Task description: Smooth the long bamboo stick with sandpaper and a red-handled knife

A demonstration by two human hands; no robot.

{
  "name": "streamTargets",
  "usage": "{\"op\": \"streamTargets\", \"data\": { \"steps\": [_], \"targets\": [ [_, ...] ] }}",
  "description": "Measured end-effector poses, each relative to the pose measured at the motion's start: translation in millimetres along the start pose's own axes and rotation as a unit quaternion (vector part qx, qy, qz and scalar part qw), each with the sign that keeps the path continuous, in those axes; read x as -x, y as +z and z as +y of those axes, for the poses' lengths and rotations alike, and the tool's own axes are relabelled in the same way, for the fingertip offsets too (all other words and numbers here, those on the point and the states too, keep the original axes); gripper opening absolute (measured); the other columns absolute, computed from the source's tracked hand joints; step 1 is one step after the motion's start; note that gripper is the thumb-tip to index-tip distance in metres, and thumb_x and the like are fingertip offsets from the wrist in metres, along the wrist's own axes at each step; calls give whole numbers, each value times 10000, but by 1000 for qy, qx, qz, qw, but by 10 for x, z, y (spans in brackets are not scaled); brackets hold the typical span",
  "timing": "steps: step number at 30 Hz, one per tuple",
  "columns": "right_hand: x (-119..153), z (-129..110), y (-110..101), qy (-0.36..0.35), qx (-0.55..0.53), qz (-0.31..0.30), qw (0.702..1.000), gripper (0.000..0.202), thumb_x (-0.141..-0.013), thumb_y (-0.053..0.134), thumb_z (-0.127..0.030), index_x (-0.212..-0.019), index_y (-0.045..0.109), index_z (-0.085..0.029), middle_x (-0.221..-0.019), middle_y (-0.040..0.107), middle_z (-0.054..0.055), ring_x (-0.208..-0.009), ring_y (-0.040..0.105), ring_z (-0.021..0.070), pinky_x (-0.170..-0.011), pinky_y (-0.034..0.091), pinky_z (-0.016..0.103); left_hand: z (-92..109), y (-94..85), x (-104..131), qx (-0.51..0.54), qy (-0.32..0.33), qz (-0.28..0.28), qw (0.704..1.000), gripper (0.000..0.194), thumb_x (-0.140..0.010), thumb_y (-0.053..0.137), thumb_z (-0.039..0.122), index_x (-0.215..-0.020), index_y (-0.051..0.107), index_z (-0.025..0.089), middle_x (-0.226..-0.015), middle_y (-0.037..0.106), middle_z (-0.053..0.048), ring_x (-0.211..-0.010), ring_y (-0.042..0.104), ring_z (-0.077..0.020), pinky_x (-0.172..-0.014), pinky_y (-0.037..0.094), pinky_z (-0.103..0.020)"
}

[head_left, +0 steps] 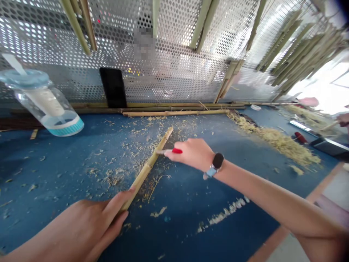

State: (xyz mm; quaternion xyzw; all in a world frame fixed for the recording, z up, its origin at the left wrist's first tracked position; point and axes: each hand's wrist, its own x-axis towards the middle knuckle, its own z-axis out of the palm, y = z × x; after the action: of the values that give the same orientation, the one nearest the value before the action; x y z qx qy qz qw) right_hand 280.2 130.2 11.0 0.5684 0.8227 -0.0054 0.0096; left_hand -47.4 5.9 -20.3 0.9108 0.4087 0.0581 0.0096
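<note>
A pale bamboo stick (144, 173) slants across the blue table, its far end pointing up and to the right. My left hand (95, 222) grips its near end, thumb and fingers wrapped round it. A red-handled knife (177, 150) is held in my right hand (192, 153), which wears a watch on the wrist. The blade touches or lies just at the side of the stick, above a joint in the bamboo. Small shavings (117, 174) are scattered around the stick.
A clear jar with a straw (51, 102) stands at the left. A black phone (113, 87) leans on the perforated metal screen (174, 80). Bamboo sticks (177, 113) lie along the table's back. A shavings heap (280, 143) is at right, near another person's hand (344, 119).
</note>
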Motion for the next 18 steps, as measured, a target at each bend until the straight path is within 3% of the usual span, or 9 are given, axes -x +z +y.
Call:
{"op": "streamTargets", "data": {
  "steps": [2, 5, 9, 14, 18],
  "targets": [
    [-19, 20, -23, 1, 1, -7, 1000, 688, -988, 305, -770, -713, 584, -205, -587, 526, 10, -486, 384, 110, -520, 227, 282, 23, -13, -3, 13, -9, -3, 1000, 369, -1087, 327, 223, -1367, 562, 270, -470, 610, 126, -375, 620, -113, -451, 359, -260],
    [-65, 69, -58, 61, 11, -5, 998, 662, -997, 317, -739, -694, 560, -203, -598, 533, 12, -472, 379, 101, -513, 233, 281, 44, -15, -5, 3, -7, 13, 1000, 386, -1102, 283, 243, -1353, 575, 269, -459, 596, 126, -349, 596, -113, -440, 332, -273],
    [-103, 132, -56, -17, -25, -27, 999, 688, -967, 323, -791, -683, 558, -210, -584, 531, 8, -491, 411, 107, -520, 237, 283, 27, 50, 7, 7, -5, 30, 1000, 391, -1098, 290, 245, -1373, 564, 295, -507, 633, 137, -356, 589, -101, -431, 319, -245],
    [-188, 248, -14, 73, -5, -6, 997, 704, -975, 299, -790, -632, 514, -213, -584, 531, 22, -465, 388, 104, -506, 247, 293, 72, 65, -4, -25, -8, -4, 1000, 466, -1083, 274, 299, -1385, 627, 269, -456, 574, 89, -346, 558, -149, -410, 326, -275],
    [-240, 294, -3, -16, -34, -28, 999, 728, -959, 276, -834, -647, 514, -221, -555, 518, 14, -458, 390, 108, -495, 245, 297, 140, 10, -16, -39, -45, -53, 997, 579, -1075, 195, 352, -1325, 711, 268, -439, 571, 29, -365, 555, -190, -476, 445, -298]
  ]
}}
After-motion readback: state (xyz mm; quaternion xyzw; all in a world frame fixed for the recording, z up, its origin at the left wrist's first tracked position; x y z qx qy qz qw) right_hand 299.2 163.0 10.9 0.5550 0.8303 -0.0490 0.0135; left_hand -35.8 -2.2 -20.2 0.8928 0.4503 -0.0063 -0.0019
